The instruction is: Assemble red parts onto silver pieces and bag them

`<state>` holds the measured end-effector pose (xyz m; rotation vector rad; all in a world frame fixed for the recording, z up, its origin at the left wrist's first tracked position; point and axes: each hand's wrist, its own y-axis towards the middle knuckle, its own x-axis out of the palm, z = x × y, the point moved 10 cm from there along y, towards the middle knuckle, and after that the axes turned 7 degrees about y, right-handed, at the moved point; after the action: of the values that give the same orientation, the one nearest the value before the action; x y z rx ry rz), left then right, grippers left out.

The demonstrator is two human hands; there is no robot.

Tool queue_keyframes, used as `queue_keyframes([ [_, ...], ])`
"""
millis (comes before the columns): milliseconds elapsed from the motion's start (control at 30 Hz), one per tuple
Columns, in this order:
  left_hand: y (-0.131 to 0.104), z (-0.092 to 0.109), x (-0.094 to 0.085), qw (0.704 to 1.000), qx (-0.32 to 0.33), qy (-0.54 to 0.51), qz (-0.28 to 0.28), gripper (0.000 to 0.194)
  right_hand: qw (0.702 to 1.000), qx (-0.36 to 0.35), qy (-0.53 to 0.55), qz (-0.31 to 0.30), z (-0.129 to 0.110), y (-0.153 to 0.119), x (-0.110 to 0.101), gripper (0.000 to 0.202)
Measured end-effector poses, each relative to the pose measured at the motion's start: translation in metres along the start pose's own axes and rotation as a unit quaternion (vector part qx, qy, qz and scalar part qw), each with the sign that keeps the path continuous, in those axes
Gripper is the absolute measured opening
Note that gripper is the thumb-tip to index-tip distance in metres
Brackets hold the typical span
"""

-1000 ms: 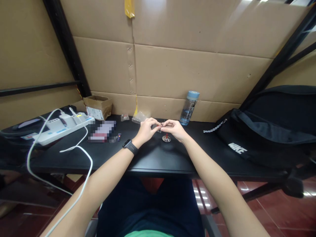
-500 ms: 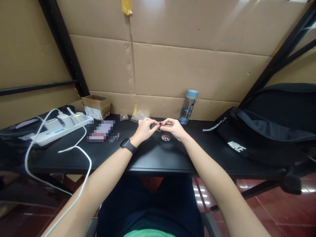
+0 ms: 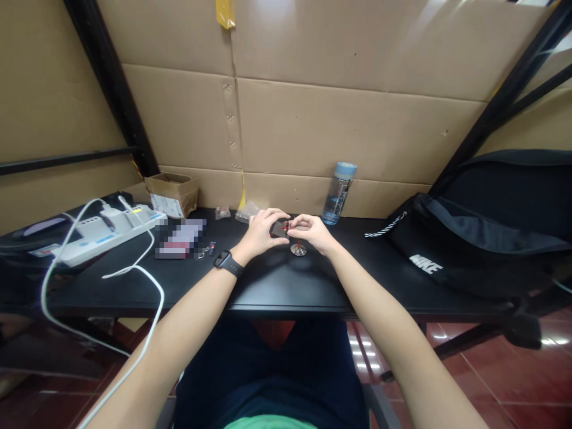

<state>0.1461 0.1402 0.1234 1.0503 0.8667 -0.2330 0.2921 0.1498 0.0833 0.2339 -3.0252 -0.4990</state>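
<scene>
My left hand [image 3: 260,232] and my right hand [image 3: 311,230] meet above the middle of the black desk [image 3: 277,283]. Between their fingertips they pinch a small dark piece with red bits [image 3: 280,228]; its exact shape is too small to tell. A small round metal stand with a red knob [image 3: 298,248] sits on the desk right below my right hand. I wear a black watch [image 3: 227,263] on the left wrist.
A clear water bottle with a blue cap [image 3: 338,193] stands at the back. A black bag [image 3: 482,238] fills the right side. At left lie a white power strip [image 3: 100,232] with cables, a small cardboard box [image 3: 172,193], plastic bags [image 3: 247,211] and tiny parts [image 3: 205,249].
The hands stay together over the desk; the left fingers have spread and turned, so more of the dark piece shows. The view has shifted slightly.
</scene>
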Motion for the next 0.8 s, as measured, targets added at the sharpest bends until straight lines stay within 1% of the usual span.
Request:
queue_keyframes([
  [100,0.0003,-0.0005,-0.0001,1.0,-0.005,0.004,0.012,0.05,1.0,-0.006,-0.005,-0.003,-0.0008,0.0004,0.0001,0.035],
  [300,0.0008,-0.0043,-0.0026,0.999,-0.021,-0.037,0.031,0.048,1.0,-0.001,-0.004,-0.011,0.0015,0.0023,0.0002,0.031],
  [400,0.0007,-0.0044,-0.0025,0.998,-0.025,-0.054,0.025,0.046,1.0,-0.004,-0.022,-0.005,0.0011,0.0026,-0.0017,0.031],
  [567,0.0008,-0.0049,-0.0001,0.998,-0.033,-0.054,0.011,0.044,0.999,-0.015,-0.034,-0.027,-0.001,0.0021,0.0018,0.034],
  [800,0.0003,-0.0049,0.0017,0.998,-0.036,-0.054,0.006,0.044,0.995,-0.043,-0.092,-0.015,-0.0073,0.0038,0.0007,0.029],
])
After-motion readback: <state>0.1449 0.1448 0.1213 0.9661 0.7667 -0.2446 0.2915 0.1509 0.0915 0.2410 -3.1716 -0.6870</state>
